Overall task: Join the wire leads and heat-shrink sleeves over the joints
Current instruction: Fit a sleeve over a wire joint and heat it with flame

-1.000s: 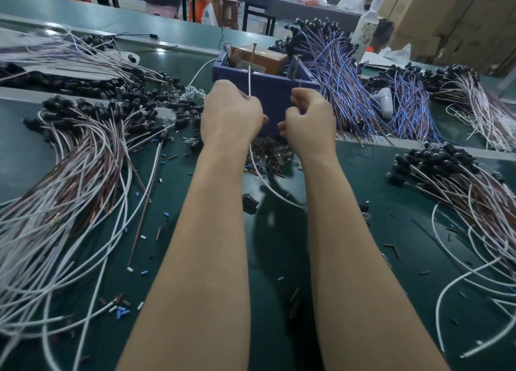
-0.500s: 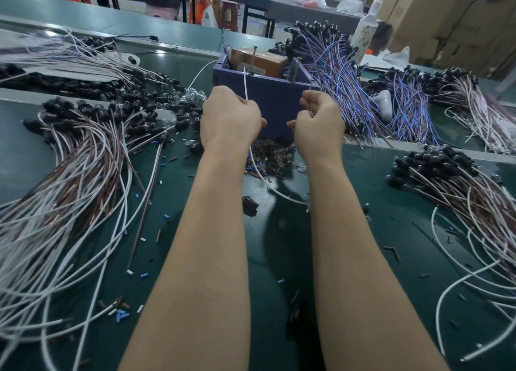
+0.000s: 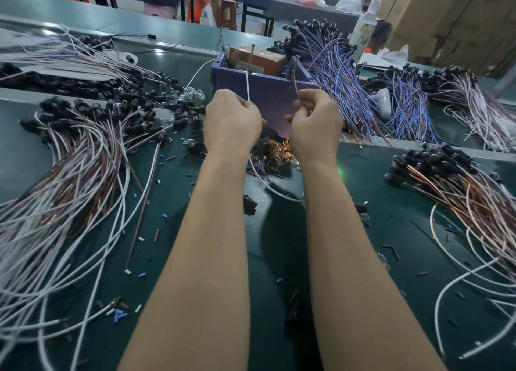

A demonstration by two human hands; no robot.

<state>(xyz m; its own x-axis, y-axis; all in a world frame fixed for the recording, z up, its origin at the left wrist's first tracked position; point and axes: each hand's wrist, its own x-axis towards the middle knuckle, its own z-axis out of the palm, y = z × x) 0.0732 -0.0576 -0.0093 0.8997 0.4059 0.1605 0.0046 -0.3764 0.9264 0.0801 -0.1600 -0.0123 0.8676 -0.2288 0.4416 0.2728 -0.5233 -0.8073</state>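
My left hand (image 3: 233, 122) pinches a thin white wire (image 3: 247, 86) that sticks up from its fingers; the wire's slack trails down between my forearms onto the green mat. My right hand (image 3: 315, 125) pinches a thin brown wire lead (image 3: 295, 84), also pointing up. Both hands are raised side by side, a hand's width apart, in front of a purple box (image 3: 268, 91). A small pile of clear bulbs and short sleeve pieces (image 3: 272, 154) lies just below the hands. The fingertips are hidden behind the backs of my hands.
A big bundle of white and brown wires with black caps (image 3: 69, 169) spreads over the left. Blue-and-brown wire bundles (image 3: 335, 72) lie behind right; another capped bundle (image 3: 460, 192) lies at right. Cut sleeve bits (image 3: 120, 313) are scattered on the green mat (image 3: 279, 231).
My hands have drawn apart slightly, the right one shifting to the right. The white wire and the brown lead now stand separately above each hand.
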